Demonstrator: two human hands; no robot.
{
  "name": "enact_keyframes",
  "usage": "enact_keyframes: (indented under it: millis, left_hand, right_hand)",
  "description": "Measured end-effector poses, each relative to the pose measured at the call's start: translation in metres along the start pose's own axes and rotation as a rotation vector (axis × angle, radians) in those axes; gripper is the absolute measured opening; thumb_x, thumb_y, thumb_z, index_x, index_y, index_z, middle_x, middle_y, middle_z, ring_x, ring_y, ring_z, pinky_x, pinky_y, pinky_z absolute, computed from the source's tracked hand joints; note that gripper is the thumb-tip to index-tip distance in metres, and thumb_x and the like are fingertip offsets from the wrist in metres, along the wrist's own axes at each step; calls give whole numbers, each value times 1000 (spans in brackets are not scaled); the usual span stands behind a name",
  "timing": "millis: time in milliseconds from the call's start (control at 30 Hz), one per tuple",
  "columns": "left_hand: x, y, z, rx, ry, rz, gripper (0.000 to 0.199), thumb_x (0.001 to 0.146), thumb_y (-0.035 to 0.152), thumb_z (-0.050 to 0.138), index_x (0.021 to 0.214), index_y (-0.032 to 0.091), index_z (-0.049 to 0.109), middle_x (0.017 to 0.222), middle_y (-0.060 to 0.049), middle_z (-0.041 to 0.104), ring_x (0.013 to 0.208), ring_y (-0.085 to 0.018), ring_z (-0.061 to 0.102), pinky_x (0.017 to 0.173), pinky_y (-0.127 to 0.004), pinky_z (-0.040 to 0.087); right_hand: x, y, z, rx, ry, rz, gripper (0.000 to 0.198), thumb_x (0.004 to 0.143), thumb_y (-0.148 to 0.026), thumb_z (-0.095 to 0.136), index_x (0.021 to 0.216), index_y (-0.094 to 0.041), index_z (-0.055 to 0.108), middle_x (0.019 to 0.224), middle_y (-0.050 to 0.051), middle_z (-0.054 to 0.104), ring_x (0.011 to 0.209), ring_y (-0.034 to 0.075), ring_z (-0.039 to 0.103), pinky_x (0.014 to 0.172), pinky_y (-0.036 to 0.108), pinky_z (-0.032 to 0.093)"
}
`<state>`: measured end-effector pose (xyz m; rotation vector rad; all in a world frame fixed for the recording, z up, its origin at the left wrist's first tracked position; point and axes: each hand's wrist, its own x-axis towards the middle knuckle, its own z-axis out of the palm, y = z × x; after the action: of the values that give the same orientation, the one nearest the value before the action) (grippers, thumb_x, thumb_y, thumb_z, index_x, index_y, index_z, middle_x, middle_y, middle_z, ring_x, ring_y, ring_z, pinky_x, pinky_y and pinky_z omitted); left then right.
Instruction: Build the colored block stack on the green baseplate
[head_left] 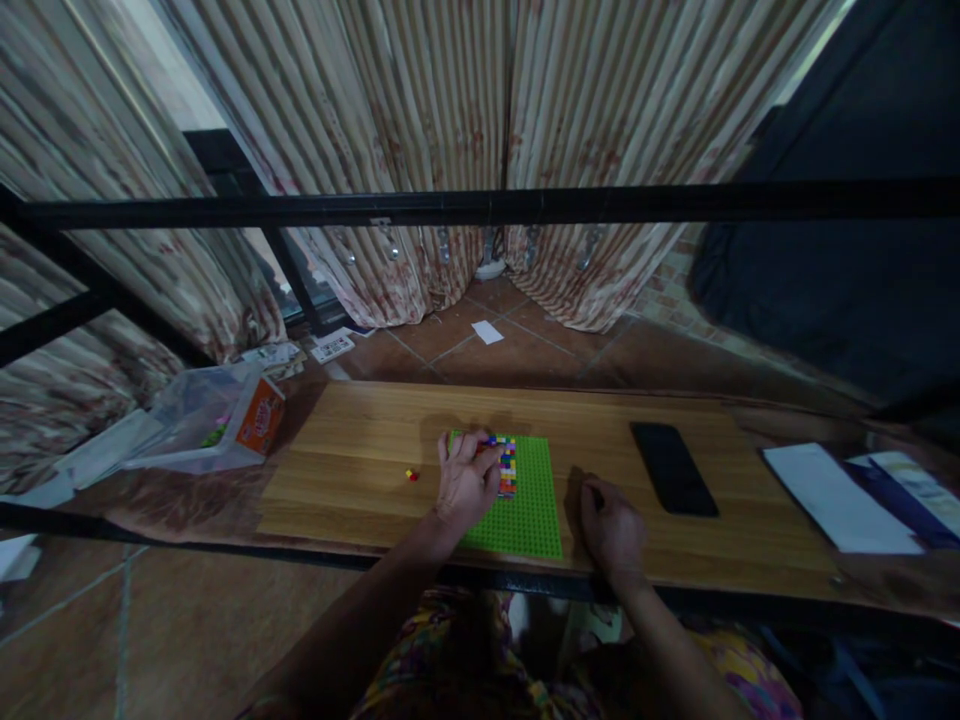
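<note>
- Green studded baseplate lies flat on the wooden worktop, around the middle, toward the near edge.
- Small multicolour bricks packed in a block on the plate's far half, left of its bare right part; the hand hides some.
- Left hand is over the plate's left side, fingertips at the brick block. Grip: fingers bent, can't tell if a brick is pinched.
- Right hand rests on the worktop just right of the plate. Grip: loosely curled closed, nothing seen in it.
- Yellow and red loose pieces on the worktop, left of the plate, well apart from it.
- Handling, judged: bricks very light, hard, rigid plastic, not fragile; tiny, so easy to drop or knock over. Best taken by opposite side walls, thumb and index finger, studs left free.
- Plate, judged: light, thin, a bit flexible, could slide on smooth wood; take it by the bare right edge or near corner.
- Container: clear plastic bin left of the worktop, orange label on its right end. Inside: some green and pink pieces, too small to identify; rest hard to see.
</note>
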<state>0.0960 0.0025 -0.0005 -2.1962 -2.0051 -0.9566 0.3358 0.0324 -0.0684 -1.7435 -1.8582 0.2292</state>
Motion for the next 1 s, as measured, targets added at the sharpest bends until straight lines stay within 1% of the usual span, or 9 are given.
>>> enact_keyframes:
  millis: [100, 167, 300, 333, 400, 500, 567, 800, 1000]
  left_hand:
    - [1, -3, -1, -63, -1, -8, 29, 83, 19, 54, 107, 30, 67, 115, -5, 59, 106, -23, 50, 99, -48, 32]
    - [4, -6, -2, -120, 30, -32, 33, 82, 17, 53, 110, 29, 66, 115, -5, 59, 105, -22, 51, 97, -44, 36]
    - [20, -13, -1, -255, 72, -121, 38, 79, 15, 54, 114, 25, 64, 120, -6, 59, 112, -22, 51, 100, -41, 39]
    - [26, -15, 0, -306, 54, -155, 37, 78, 15, 55, 113, 23, 65, 120, -7, 59, 113, -22, 52, 101, -41, 40]
    - [36, -19, 2, -439, -34, -244, 33, 78, 15, 54, 108, 20, 68, 116, -8, 63, 110, -21, 56, 100, -38, 43]
    - [45, -25, 7, -639, -230, -384, 30, 79, 17, 54, 104, 18, 70, 105, -6, 70, 96, -18, 63, 91, -33, 49]
    - [47, -28, 11, -717, -311, -444, 29, 77, 18, 55, 102, 17, 70, 99, -5, 72, 89, -17, 65, 85, -30, 51]
    - [46, -30, 17, -754, -358, -506, 28, 72, 18, 58, 95, 19, 73, 85, -1, 73, 77, -14, 64, 73, -24, 50]
    - [48, -28, 15, -766, -344, -529, 26, 69, 17, 59, 89, 19, 74, 82, 0, 73, 75, -14, 63, 70, -23, 49]
  right_hand:
    - [0, -1, -1, 3, -6, 12, 39, 90, -40, 38, 94, -15, 68, 94, 12, 71, 77, 20, 63, 67, 28, 40]
    - [0, -1, -1, 14, -15, 14, 39, 90, -39, 37, 94, -16, 67, 94, 11, 71, 78, 20, 63, 67, 28, 40]
    - [1, -2, -2, 16, -3, 12, 38, 89, -39, 38, 94, -16, 67, 98, 11, 70, 81, 20, 64, 68, 27, 40]
    - [1, -2, -2, 14, 1, 13, 38, 89, -39, 38, 94, -16, 68, 98, 11, 70, 80, 20, 64, 68, 27, 40]
    - [1, -2, -2, 14, 3, 7, 38, 89, -39, 38, 94, -15, 68, 97, 11, 71, 80, 19, 64, 68, 27, 41]
    - [1, -3, -2, 14, 10, -1, 39, 90, -39, 38, 92, -15, 68, 95, 12, 71, 78, 19, 64, 68, 27, 41]
    - [1, -3, -1, 12, 20, 3, 39, 90, -40, 38, 91, -15, 68, 94, 12, 71, 77, 19, 64, 68, 27, 41]
    - [2, -2, 0, 29, 29, -9, 38, 90, -39, 38, 92, -16, 68, 93, 11, 71, 78, 19, 64, 68, 26, 41]
    - [2, -4, -1, 37, 22, -15, 39, 90, -39, 37, 92, -15, 68, 92, 11, 71, 79, 19, 63, 69, 26, 42]
